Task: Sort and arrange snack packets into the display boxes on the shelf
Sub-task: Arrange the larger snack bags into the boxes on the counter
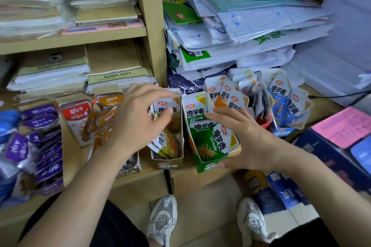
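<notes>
- Green display box (202,163) first: my right hand (245,140) lies flat along its right side, fingers straight, thumb at the front lip, steadying it and clasping nothing.
- That box sits skewed at the shelf's front edge (148,182). If the hand comes away sharply, I reckon it tips forward to the floor.
- Left hand (138,120) next: fingers curled over the top of an upright packet (165,107), thumb on its face. That's a pinch on one packet, though blur smears the fingertips.
- Where's the stock? That packet stands at the back of the brown display box (167,163), with more olive-and-white ones slumped in front of it. Green packets (218,136) fill the green box just beside it.
- First risk: pressing the pinched packet down onto the slumped ones could crumple them or bulge the thin card walls.
- Second risk: orange packets (104,118) spill loosely out of their box right by my left wrist, and a careless forearm sweeps them off.
- Third risk: every flavour carries much the same white face and lettering, with only the colour differing. A quick grab could put one in the wrong box.
- Last one: the paper stack (241,32) leans over the rear boxes, and a knock backwards might start a slide onto them.
</notes>
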The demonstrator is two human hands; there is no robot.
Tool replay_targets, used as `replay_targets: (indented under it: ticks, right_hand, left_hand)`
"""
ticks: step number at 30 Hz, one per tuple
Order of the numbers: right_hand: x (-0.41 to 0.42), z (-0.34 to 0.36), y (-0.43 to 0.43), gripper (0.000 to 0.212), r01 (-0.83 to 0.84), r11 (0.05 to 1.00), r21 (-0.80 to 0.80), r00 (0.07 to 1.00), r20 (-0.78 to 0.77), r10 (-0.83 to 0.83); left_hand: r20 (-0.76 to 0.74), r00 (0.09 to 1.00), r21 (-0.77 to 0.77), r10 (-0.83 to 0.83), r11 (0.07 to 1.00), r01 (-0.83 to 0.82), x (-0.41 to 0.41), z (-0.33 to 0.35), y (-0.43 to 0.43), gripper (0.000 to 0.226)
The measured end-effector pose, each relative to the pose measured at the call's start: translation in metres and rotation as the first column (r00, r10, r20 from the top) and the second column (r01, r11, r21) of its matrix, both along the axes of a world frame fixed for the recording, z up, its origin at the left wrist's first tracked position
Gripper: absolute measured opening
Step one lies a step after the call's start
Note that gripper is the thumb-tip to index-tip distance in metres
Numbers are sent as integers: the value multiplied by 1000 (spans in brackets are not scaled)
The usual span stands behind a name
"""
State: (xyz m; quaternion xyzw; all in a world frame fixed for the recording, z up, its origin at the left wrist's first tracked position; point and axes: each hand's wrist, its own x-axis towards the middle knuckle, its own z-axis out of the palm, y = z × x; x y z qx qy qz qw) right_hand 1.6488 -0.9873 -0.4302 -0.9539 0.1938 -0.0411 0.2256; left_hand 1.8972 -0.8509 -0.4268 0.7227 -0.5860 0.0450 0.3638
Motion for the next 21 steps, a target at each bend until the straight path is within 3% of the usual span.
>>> replay_targets:
  ticks: [3, 6, 8, 10, 13, 17, 21]
  right_hand:
    - [-16, -11, 10, 117, -10, 999, -40, 1000, 17, 10]
    - [-31, -16, 10, 109, 31, 998, 61, 986, 162, -41]
    - [-40, -17, 5, 96, 108, 994, 27, 959, 260, -111]
    - [-48, -19, -3, 79, 242, 967, -77, 914, 352, -200]
    - [-58, -26, -20, 70, 384, 910, -153, 882, 352, -313]
    - [-60, -36, -37, 73, 374, 902, -216, 924, 169, -342]
    - [-55, -39, -43, 51, 373, 886, -276, 924, 199, -327]
  left_hand:
    - [113, 972, 197, -208, 963, 183, -28, -8, 19, 44]
    - [298, 917, 435, -266, 893, 118, -48, -24, 28, 85]
    - [358, 898, 449, -257, 890, 75, -57, -30, 25, 110]
    - [399, 887, 429, -232, 902, 44, -68, -31, 16, 120]
    - [473, 856, 425, -210, 905, -13, -87, -37, 0, 117]
    - [550, 822, 380, -147, 921, -90, -94, -55, -19, 87]
    - [531, 847, 313, 7, 927, -204, -90, -61, -27, 68]
